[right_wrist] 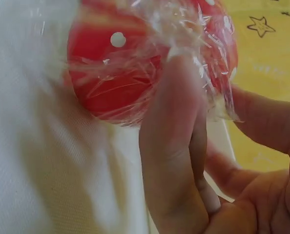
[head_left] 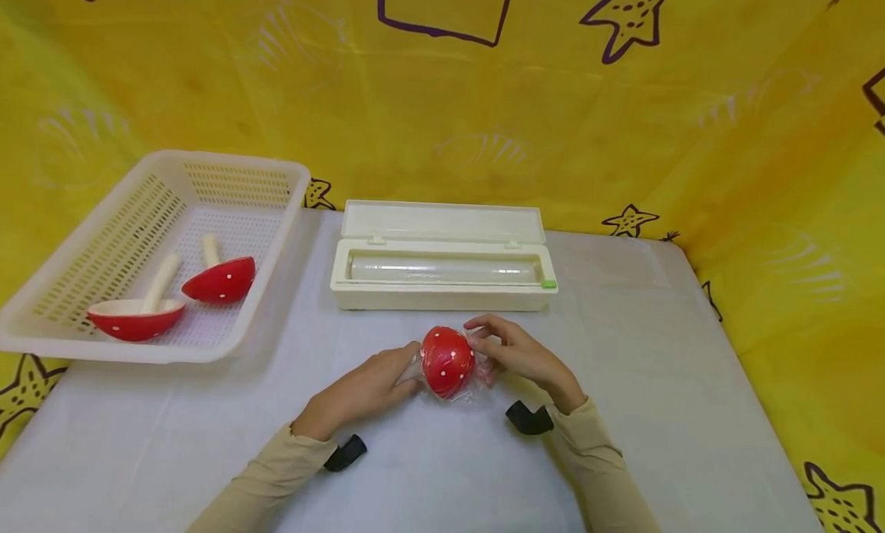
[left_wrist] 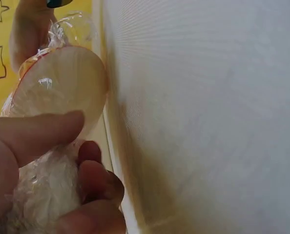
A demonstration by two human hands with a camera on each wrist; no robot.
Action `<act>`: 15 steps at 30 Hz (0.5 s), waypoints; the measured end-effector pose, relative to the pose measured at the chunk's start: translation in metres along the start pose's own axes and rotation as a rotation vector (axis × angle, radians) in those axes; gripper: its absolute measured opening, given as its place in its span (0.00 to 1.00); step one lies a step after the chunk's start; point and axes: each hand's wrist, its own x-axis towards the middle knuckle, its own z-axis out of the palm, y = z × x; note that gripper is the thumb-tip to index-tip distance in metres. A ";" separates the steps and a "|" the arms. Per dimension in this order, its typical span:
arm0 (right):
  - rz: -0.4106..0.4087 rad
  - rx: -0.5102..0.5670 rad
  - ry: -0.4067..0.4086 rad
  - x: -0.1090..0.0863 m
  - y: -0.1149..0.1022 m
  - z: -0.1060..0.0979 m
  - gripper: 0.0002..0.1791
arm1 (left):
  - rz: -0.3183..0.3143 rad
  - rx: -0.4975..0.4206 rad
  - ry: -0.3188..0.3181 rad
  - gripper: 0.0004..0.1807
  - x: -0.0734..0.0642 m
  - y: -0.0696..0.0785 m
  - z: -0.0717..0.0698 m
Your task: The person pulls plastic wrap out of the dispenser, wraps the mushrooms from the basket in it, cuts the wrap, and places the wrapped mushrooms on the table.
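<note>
A red ladle with white dots, its bowl covered in crinkled cling film, is held just above the table. My left hand grips its film-wrapped handle, thumb laid along the base of the bowl. On the far side of the bowl, my right hand presses a fairly straight finger against the gathered film. The right thumb stands apart from that finger, at the film's loose edge. Behind the hands stands a white wrap dispenser, lid raised, with a roll of film inside.
At the left, a white slotted basket contains two more dotted ladles, one nearer and one farther right. A green slider sits at the dispenser's right end. Yellow patterned cloth hangs behind the white table.
</note>
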 end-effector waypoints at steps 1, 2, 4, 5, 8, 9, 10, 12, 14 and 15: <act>-0.001 -0.019 0.016 -0.001 -0.001 0.000 0.25 | 0.010 0.007 0.007 0.23 0.000 0.000 0.000; -0.001 -0.039 0.034 -0.001 -0.001 -0.001 0.26 | 0.010 0.003 0.010 0.22 0.000 0.000 0.000; -0.006 -0.107 0.090 -0.004 -0.004 -0.002 0.26 | 0.002 -0.023 0.009 0.23 0.000 0.000 -0.001; -0.011 -0.151 0.124 -0.007 -0.007 -0.004 0.27 | -0.008 -0.049 0.004 0.23 0.000 0.000 -0.002; -0.036 -0.275 0.204 -0.017 -0.015 -0.009 0.27 | -0.033 -0.129 -0.015 0.25 0.000 -0.001 -0.003; -0.051 -0.304 0.202 -0.021 -0.018 -0.010 0.27 | -0.040 -0.161 -0.021 0.26 0.000 -0.001 -0.004; -0.071 -0.325 0.179 -0.025 -0.020 -0.011 0.28 | -0.049 -0.185 -0.028 0.26 0.000 -0.001 -0.004; -0.114 -0.352 0.106 -0.029 -0.024 -0.010 0.32 | -0.058 -0.218 -0.036 0.28 0.001 -0.001 -0.005; -0.172 -0.373 0.039 -0.030 -0.027 -0.006 0.38 | -0.066 -0.249 -0.050 0.27 0.001 0.001 -0.006; -0.201 -0.383 0.020 -0.029 -0.027 -0.004 0.41 | -0.065 -0.265 -0.060 0.26 0.002 0.001 -0.007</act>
